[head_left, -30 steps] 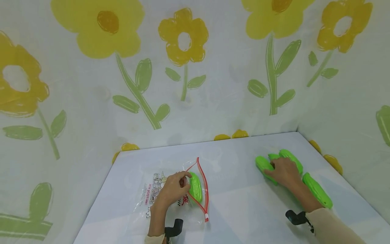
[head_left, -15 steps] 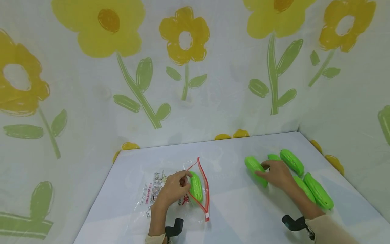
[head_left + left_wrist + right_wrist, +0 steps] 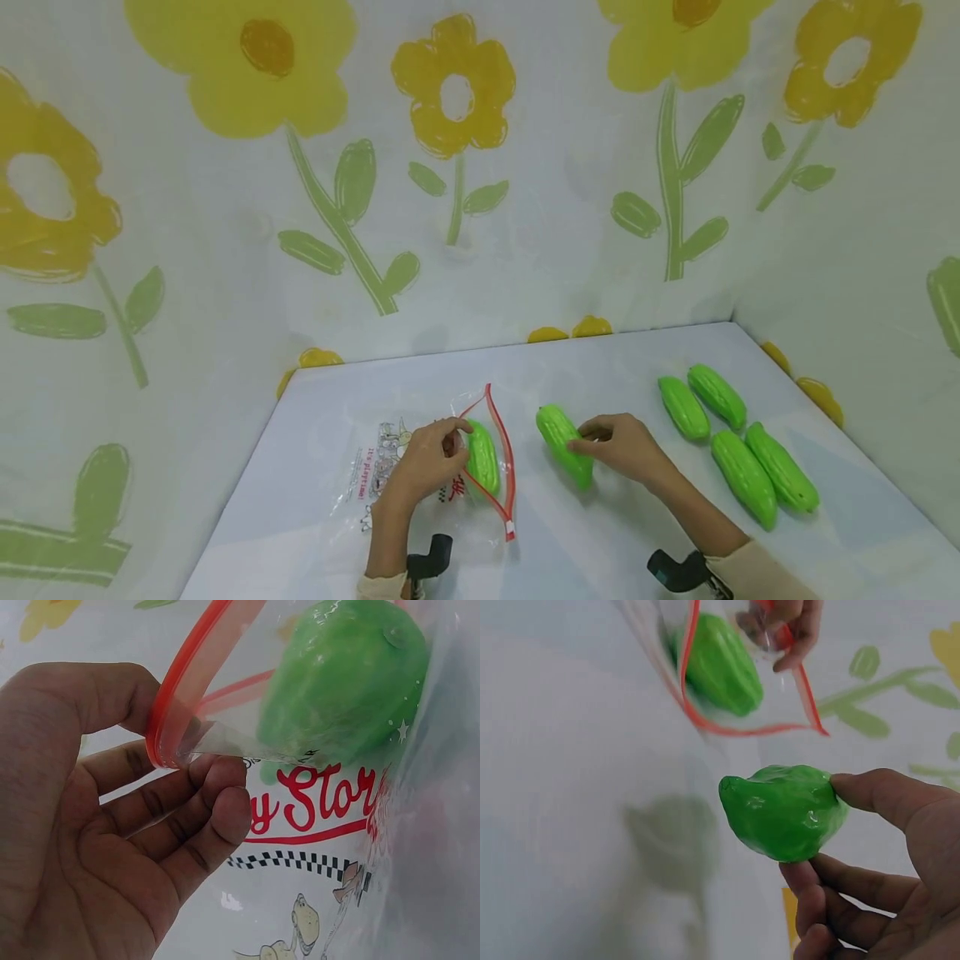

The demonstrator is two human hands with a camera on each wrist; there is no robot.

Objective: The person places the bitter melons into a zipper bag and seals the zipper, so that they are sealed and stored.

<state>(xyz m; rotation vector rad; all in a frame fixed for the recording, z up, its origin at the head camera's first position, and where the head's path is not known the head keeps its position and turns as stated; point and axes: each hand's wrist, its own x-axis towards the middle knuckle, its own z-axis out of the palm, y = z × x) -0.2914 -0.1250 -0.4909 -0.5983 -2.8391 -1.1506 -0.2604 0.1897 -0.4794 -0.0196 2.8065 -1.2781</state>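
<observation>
My left hand (image 3: 429, 462) pinches the red zip edge of a clear plastic zip bag (image 3: 507, 467), holding its mouth apart. The bag has red lettering and cartoon figures, plain in the left wrist view. Inside it lies one bright green, ribbed toy bitter melon (image 3: 482, 458). Just right of the bag's mouth, my right hand (image 3: 626, 450) grips another toy bitter melon (image 3: 558, 442) between thumb and fingers. In the right wrist view this held melon (image 3: 780, 814) appears end-on above the table, apart from the bag.
Several more green toy bitter melons (image 3: 744, 479) lie on the white table (image 3: 592, 550) at the right. A flower-print cloth (image 3: 540, 208) hangs behind the table and along both sides.
My right hand has carried one toy bitter melon leftward from the group at the right toward the bag's mouth. My left hand has stayed on the bag's edge.
</observation>
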